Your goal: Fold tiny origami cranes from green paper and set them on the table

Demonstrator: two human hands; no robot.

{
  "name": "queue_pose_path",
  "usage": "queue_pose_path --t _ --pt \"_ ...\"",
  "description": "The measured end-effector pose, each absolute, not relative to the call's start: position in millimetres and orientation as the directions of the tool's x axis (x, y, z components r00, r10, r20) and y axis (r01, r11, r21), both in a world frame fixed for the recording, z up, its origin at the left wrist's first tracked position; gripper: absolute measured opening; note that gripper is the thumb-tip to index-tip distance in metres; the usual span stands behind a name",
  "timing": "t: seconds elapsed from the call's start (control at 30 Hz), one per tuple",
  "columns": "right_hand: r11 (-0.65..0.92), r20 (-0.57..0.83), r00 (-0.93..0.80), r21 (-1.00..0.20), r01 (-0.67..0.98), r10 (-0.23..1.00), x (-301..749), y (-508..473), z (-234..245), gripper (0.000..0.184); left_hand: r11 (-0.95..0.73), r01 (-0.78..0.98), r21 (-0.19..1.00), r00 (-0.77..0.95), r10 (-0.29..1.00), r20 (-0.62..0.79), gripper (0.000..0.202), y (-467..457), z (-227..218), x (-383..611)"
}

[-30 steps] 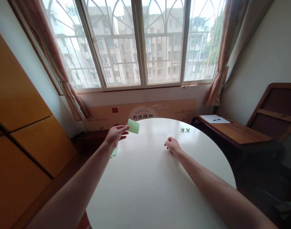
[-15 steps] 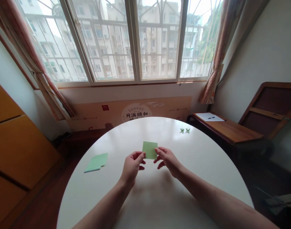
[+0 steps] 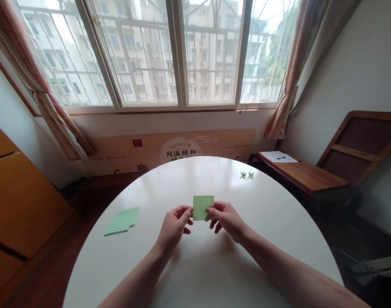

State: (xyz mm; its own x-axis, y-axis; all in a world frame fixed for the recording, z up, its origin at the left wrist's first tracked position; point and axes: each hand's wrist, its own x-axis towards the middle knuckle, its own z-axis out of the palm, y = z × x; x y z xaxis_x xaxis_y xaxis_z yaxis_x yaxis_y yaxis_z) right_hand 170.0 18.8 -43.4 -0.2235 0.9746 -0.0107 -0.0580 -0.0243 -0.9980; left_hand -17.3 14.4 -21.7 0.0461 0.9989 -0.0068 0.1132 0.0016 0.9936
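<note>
Both hands have drawn closer: left hand (image 3: 173,226) and right hand (image 3: 226,218) pinch one green paper square (image 3: 202,207) above the white table (image 3: 214,273); two small paper cranes (image 3: 247,175) and one stack of green sheets (image 3: 122,220) lie there.

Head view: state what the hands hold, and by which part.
Both hold one green paper square: the left hand pinches its left edge, the right hand its lower right corner.
</note>
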Motion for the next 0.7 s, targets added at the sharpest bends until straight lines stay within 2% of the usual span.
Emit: queue_pose_path --t 0.27,0.43,0.57,0.7 --pt "-0.015 -0.011 -0.297 -1.0 -0.01 0.955 167 16 -37 0.022 -0.073 0.186 0.98 0.109 0.993 0.053 0.034 16 -22 -18" --pt "0.012 0.01 -0.25 -1.0 0.006 0.968 169 16 -40 0.023 -0.165 0.37 0.914 0.101 0.985 0.137 0.036 24 -22 -27" --pt "0.015 0.012 -0.169 -1.0 0.015 0.985 173 19 -47 0.021 -0.164 0.635 0.755 -0.066 0.962 0.264 0.026 43 -11 -64" --pt "0.004 0.0 -0.14 -1.0 0.028 0.99 174 21 -51 0.022 0.09 0.813 0.575 -0.303 0.909 0.287 0.038 59 0 -118"
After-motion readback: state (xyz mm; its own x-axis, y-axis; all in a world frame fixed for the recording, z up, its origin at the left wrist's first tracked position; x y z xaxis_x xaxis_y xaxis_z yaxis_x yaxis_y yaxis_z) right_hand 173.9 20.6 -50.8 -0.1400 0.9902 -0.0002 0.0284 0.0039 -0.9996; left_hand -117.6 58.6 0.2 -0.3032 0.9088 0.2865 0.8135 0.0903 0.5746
